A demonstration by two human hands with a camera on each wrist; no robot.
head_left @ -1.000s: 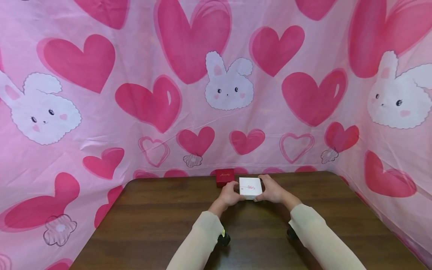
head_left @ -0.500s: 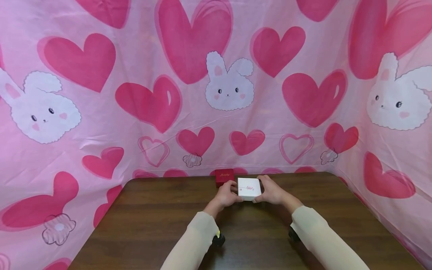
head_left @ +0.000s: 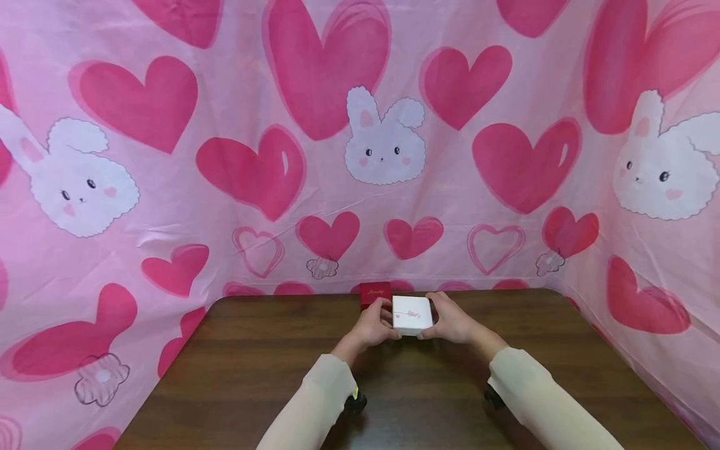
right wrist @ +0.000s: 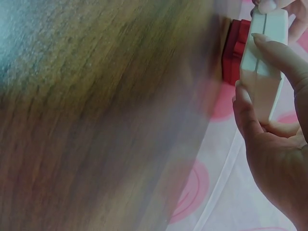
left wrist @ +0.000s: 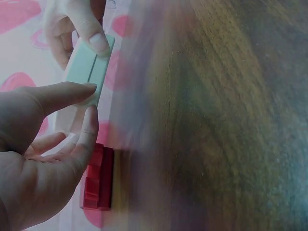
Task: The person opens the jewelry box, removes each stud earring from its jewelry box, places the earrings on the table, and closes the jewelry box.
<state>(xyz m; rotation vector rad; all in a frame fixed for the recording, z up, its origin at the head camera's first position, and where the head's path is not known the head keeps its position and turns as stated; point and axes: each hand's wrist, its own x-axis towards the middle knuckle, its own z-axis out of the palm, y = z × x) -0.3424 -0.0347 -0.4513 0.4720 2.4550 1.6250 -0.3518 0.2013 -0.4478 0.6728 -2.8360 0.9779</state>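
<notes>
The white box (head_left: 412, 312) is in my grasp, pinched between my left hand (head_left: 371, 324) and right hand (head_left: 452, 320), thumbs (left wrist: 72, 91) on its near side and the other fingers curled around its ends. It sits near the far edge of the table (head_left: 253, 362), just beside the red box (head_left: 374, 291), and seems to be held clear of the wood. As I judge it, the gripping is done; the lid is on, its thin seam (left wrist: 91, 72) showing no gap, so setting it down or any opening is not yet done. The white box is squarish and shallow, smooth like stiff card, with faint pink print on top. The red one looks firm and matte with gold lettering, its side stepped or folded. Streaky brown grain runs under both, before a creased pink cloth (head_left: 382, 250) of hearts.
</notes>
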